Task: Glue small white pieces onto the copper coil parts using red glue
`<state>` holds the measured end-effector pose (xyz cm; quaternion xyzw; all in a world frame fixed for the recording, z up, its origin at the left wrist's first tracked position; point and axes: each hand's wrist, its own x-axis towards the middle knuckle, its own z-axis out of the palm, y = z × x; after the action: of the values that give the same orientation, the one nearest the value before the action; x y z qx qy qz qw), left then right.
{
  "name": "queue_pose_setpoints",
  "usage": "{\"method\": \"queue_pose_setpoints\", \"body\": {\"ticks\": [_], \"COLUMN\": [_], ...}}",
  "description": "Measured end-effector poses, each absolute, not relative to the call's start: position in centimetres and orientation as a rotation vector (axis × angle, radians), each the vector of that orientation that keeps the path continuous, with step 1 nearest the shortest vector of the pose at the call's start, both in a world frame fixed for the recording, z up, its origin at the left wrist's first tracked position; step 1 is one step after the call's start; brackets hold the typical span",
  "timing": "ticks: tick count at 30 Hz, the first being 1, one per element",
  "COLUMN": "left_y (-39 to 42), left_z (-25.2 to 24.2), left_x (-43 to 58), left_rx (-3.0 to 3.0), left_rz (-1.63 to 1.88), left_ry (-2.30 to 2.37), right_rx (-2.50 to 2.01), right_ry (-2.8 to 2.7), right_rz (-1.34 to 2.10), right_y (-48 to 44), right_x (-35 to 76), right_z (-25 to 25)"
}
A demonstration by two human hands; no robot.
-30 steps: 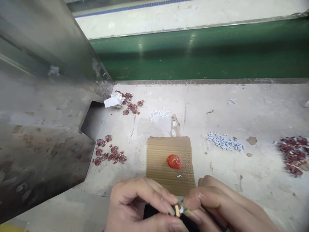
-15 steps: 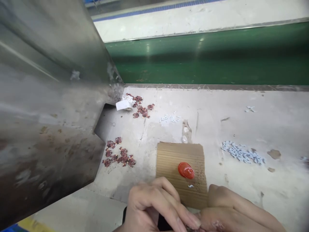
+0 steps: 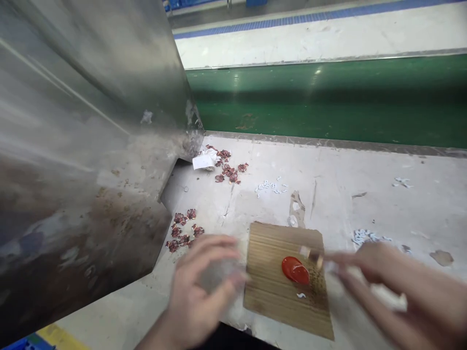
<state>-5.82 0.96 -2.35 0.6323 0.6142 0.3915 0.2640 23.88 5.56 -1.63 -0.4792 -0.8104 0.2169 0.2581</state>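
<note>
Left of the brown cardboard piece (image 3: 270, 291), my left hand (image 3: 204, 287) has its fingers apart, blurred, with nothing seen between them. To the right, my right hand (image 3: 386, 282) pinches a small blurred item (image 3: 314, 256) with a pale end and a brownish part, over the cardboard's right side. Beneath it on the cardboard lies a glossy red blob (image 3: 295, 270), with one small pale curved piece (image 3: 301, 295) below it. Small dark-red figures (image 3: 180, 231) lie in a cluster beyond my left hand. My right hand partly covers a pile of pale blue pieces (image 3: 365, 236).
A large stained metal housing (image 3: 109, 146) fills the left side. More dark-red figures (image 3: 229, 172) lie near a crumpled white paper (image 3: 205, 160). Small white pieces (image 3: 268, 186) lie mid-table. A green belt (image 3: 310, 97) runs behind the table edge.
My hands were together at the bottom; they have parted, left hand up and left, right hand up and right with a small item over the cardboard. The view has shifted.
</note>
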Motion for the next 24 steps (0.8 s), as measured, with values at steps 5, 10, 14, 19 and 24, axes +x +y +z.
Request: {"method": "queue_pose_setpoints", "body": {"ticks": [5, 10, 14, 19, 24], "left_y": [1.6, 2.1, 2.8, 4.3, 6.4], "left_z": [-3.1, -2.9, -3.1, -4.3, -4.3], "left_x": [-11.0, -11.3, -11.3, -11.7, -11.1], "left_rx": [1.703, 1.745, 1.792, 1.86, 1.95], "left_rz": [0.684, 0.494, 0.444, 0.506, 0.538], "left_ry": [2.1, 2.11, 2.07, 2.002, 1.928], "right_rx": [-1.796, -2.083, -2.085, -2.103, -1.802], "right_ry": [-2.313, -2.336, -2.389, -2.28, -2.394], "right_rz": [0.031, -0.052, -0.043, -0.042, 0.188], "right_y": [20.2, 28.4, 28.8, 26.1, 15.4], "right_x": [28.7, 29.5, 29.9, 32.1, 35.2], "right_z": [-2.5, -1.7, -1.9, -1.7, -0.8]}}
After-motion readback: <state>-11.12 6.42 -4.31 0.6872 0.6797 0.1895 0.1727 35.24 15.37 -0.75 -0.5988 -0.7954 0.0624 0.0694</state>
